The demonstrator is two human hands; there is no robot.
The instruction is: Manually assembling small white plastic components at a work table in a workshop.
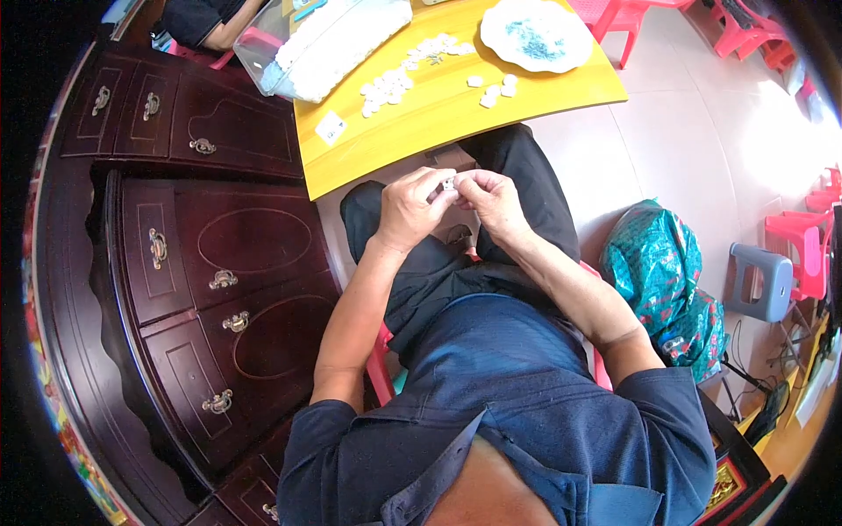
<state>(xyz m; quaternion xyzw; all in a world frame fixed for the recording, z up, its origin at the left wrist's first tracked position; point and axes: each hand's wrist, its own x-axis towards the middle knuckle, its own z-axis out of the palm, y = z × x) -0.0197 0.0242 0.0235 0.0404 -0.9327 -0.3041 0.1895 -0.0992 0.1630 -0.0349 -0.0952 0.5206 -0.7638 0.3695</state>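
Above my lap, just short of the yellow table's near edge, my left hand (407, 210) and my right hand (495, 207) meet at the fingertips. Pinched between them is a small white piece (449, 183) with some dark detail; its exact kind is too small to make out. Similar-looking small white pieces (386, 90) lie scattered on the table (412, 131). A few separate white pieces (488, 101) rest to their right. Farther back stands a scalloped white plate (492, 35) bearing tiny blue-green bits (537, 39).
At the table's back left, a clear tub (255, 60) holds a heap of white pieces (346, 44). A small white card (331, 128) lies nearby. Dark wooden drawers (250, 241) flank my left. A green patterned bag (653, 254) and grey stool (761, 280) stand right. Another person's arm (230, 31) shows far left.
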